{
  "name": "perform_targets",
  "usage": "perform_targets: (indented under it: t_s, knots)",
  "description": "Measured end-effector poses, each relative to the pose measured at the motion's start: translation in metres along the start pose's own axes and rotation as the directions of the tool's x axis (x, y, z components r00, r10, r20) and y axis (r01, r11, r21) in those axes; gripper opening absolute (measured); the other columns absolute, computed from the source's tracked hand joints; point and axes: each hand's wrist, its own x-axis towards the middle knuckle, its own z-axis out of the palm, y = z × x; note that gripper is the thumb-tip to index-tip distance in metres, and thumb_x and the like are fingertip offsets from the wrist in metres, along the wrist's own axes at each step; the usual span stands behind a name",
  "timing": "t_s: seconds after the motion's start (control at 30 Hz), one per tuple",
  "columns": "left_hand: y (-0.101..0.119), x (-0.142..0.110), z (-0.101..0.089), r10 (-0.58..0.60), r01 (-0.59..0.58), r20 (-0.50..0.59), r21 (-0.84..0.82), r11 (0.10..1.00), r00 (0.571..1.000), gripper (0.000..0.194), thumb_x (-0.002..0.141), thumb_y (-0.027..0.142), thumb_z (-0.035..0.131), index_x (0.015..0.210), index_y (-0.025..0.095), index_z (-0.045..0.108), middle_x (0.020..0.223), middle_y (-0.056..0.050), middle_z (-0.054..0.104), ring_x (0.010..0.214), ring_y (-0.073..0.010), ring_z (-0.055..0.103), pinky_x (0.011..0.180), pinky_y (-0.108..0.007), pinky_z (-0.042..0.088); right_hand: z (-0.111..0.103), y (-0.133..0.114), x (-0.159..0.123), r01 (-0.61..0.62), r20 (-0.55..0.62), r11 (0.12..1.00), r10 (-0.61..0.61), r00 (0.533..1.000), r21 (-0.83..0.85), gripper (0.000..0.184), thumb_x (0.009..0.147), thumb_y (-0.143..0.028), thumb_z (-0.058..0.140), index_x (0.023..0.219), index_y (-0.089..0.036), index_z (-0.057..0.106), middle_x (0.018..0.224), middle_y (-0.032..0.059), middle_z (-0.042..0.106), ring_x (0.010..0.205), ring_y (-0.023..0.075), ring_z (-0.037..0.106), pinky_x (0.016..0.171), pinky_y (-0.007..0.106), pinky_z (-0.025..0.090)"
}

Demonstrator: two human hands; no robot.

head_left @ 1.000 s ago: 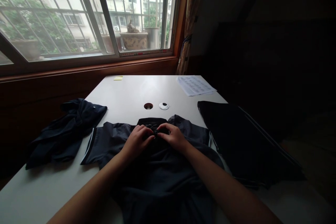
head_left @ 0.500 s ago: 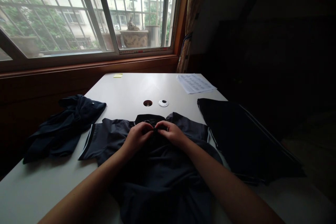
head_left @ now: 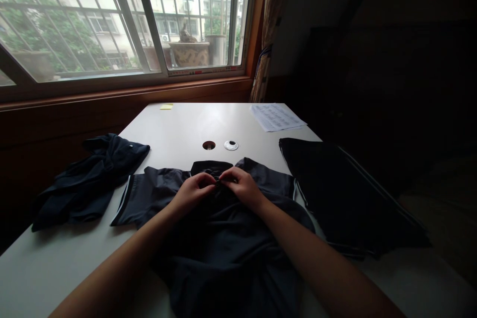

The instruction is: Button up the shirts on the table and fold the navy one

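Observation:
A dark short-sleeved polo shirt [head_left: 231, 238] lies spread on the white table, its collar [head_left: 210, 165] towards the window and white stripes along the sleeve cuffs. Just below the collar, my left hand [head_left: 196, 190] pinches the front of the shirt between thumb and fingers. Close against it, my right hand [head_left: 241, 186] pinches the same spot from the other side. The fingertips nearly meet, and the small bit of placket between them is too dark to make out.
A crumpled dark garment [head_left: 93, 179] lies at the left table edge. On the right is a folded dark garment [head_left: 346, 194] with white piping. Farther back are printed papers [head_left: 278, 117], a yellow sticky note [head_left: 166, 107], a cable hole [head_left: 209, 145] and its round cover [head_left: 231, 145].
Both hands stay pinched at the collar front, with only a slight shift of the fingers. The whole view has moved very slightly; the garments lie as before.

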Motion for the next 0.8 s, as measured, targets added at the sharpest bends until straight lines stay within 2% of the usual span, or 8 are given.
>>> perform_targets:
  t_s: [0.2,0.57,0.8]
  knots:
    - [-0.0061,0.0017,0.0035,-0.009,0.009,-0.031,0.002,1.0,0.999,0.021,0.078,0.035,0.071,0.091,0.019,0.071,0.089,-0.004,0.073,0.085,-0.0212,0.067,0.077,-0.03,0.052,0.0008,-0.0026,-0.0013,0.035,-0.023,0.999,-0.035,0.999,-0.008,0.009,0.082,-0.022,0.066,0.089,-0.022,0.072,0.09,0.0027,0.07,0.087,0.0191,0.065,0.084,0.034,0.05]
    - [-0.0029,0.0044,0.007,-0.047,0.045,-0.046,-0.045,0.998,0.998,0.02,0.075,0.034,0.07,0.086,0.017,0.068,0.082,-0.003,0.07,0.078,-0.0188,0.064,0.071,-0.028,0.049,0.0062,-0.0066,-0.0026,0.125,-0.07,0.989,-0.13,0.989,-0.077,0.01,0.083,-0.015,0.065,0.088,-0.022,0.07,0.088,0.0027,0.066,0.086,0.0184,0.063,0.081,0.032,0.051]
    - [-0.0006,0.003,0.0084,-0.064,0.061,-0.056,-0.054,0.997,0.996,0.017,0.074,0.031,0.071,0.08,0.016,0.067,0.076,-0.002,0.068,0.073,-0.0172,0.062,0.067,-0.026,0.047,0.009,-0.0095,-0.0041,0.252,-0.065,0.962,-0.26,0.963,-0.108,0.014,0.085,-0.011,0.063,0.089,-0.023,0.068,0.09,0.003,0.062,0.086,0.018,0.062,0.079,0.031,0.052]
